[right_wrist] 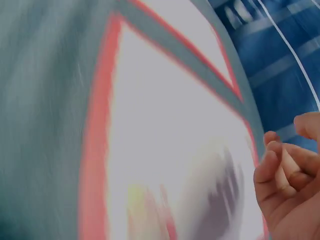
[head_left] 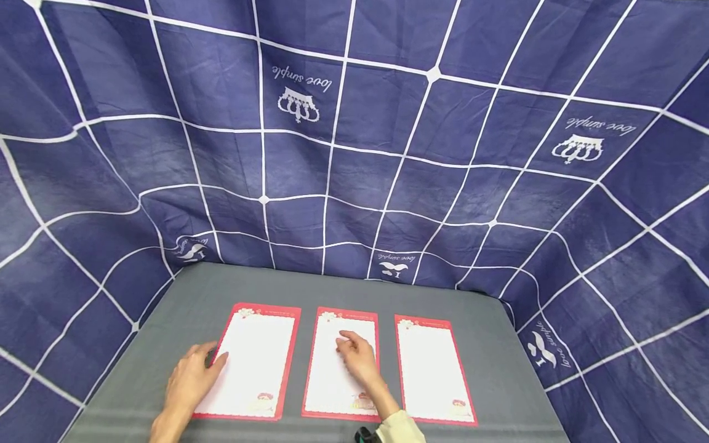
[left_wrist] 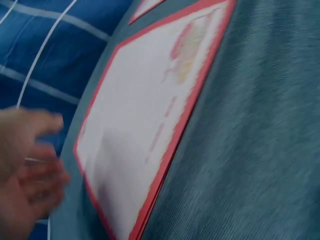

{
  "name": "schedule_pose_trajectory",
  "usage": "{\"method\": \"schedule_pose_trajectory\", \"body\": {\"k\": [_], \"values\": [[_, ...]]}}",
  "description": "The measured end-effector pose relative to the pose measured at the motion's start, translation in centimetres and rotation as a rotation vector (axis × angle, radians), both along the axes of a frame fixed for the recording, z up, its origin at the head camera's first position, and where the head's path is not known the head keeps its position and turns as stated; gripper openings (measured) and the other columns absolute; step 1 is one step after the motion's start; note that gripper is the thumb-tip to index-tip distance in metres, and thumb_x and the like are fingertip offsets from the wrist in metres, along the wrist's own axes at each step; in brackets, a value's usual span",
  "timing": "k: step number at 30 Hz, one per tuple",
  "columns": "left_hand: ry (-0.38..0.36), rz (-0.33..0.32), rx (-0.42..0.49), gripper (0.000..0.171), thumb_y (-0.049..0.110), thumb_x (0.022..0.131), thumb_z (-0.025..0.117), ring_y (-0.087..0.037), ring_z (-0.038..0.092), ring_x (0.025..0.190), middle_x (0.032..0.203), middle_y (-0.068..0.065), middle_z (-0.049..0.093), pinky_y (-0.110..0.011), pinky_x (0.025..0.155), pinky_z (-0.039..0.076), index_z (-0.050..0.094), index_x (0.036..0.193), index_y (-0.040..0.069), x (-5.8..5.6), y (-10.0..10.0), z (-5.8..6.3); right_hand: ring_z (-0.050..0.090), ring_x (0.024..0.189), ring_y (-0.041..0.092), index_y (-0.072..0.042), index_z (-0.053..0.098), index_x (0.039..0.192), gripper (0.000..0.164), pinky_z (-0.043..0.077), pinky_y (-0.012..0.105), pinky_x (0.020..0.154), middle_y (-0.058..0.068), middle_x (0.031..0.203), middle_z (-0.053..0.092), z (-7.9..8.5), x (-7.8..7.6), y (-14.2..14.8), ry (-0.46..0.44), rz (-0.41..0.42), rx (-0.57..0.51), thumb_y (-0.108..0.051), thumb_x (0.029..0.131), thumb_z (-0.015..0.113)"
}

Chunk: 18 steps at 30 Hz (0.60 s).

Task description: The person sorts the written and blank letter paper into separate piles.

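Three white sheets with red borders lie side by side: a left sheet (head_left: 257, 360), a middle sheet (head_left: 327, 384) and a right sheet (head_left: 432, 369). Each bears a small cartoon print at its lower right. More than one red edge shows along the left sheet (left_wrist: 130, 85) in the left wrist view, like a small stack. Beside that sheet's left edge is my left hand (head_left: 191, 376), thumb apart from the fingers, holding nothing. My right hand (head_left: 359, 358) hovers over the middle sheet (right_wrist: 165, 115), its fingers loosely bent around nothing, casting a shadow on the paper.
A grey cloth-covered table (head_left: 349, 289) carries the sheets, with narrow strips of cloth between them. Blue fabric (head_left: 354, 160) with white grid lines hangs behind and along both sides. A dark band (head_left: 365, 434) sits by the right sleeve (head_left: 401, 427).
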<state>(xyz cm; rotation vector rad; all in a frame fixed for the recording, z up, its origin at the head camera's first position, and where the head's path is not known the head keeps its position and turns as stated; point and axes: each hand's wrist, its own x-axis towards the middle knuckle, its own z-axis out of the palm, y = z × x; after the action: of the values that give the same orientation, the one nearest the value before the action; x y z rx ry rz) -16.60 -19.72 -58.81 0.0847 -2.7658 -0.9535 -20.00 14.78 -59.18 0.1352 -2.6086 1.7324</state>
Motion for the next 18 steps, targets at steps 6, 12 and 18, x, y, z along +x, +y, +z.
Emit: {"method": "schedule_pose_trajectory", "body": {"k": [6, 12, 18], "values": [[0.218, -0.318, 0.048, 0.056, 0.025, 0.083, 0.081, -0.037, 0.055, 0.123, 0.132, -0.017, 0.06, -0.037, 0.104, 0.039, 0.062, 0.129, -0.001, -1.0, 5.4, -0.8, 0.065, 0.093, 0.024, 0.005, 0.064, 0.122, 0.041, 0.054, 0.034, 0.079, 0.011, 0.105, 0.068, -0.3, 0.5, 7.5, 0.174, -0.027, 0.263, -0.019, 0.091, 0.073], [0.141, -0.657, 0.012, 0.073, 0.039, 0.086, 0.076, -0.037, 0.042, 0.136, 0.147, -0.018, 0.047, -0.056, 0.105, 0.037, 0.051, 0.141, -0.002, -1.5, 10.1, -1.9, 0.041, 0.135, 0.041, 0.0, 0.049, 0.143, 0.075, 0.037, 0.061, 0.103, 0.021, 0.148, 0.044, -2.0, 2.1, 10.0, 0.145, 0.204, 0.44, -0.04, 0.086, 0.077], [0.115, -0.814, -0.02, 0.072, 0.04, 0.092, 0.069, -0.042, 0.035, 0.139, 0.151, -0.023, 0.04, -0.062, 0.108, 0.029, 0.047, 0.141, -0.009, -2.1, 12.5, -3.0, 0.025, 0.144, 0.042, 0.001, 0.04, 0.149, 0.083, 0.03, 0.065, 0.107, 0.022, 0.157, 0.028, -3.2, 3.2, 10.4, 0.099, 0.26, 0.41, -0.046, 0.088, 0.072]]}}
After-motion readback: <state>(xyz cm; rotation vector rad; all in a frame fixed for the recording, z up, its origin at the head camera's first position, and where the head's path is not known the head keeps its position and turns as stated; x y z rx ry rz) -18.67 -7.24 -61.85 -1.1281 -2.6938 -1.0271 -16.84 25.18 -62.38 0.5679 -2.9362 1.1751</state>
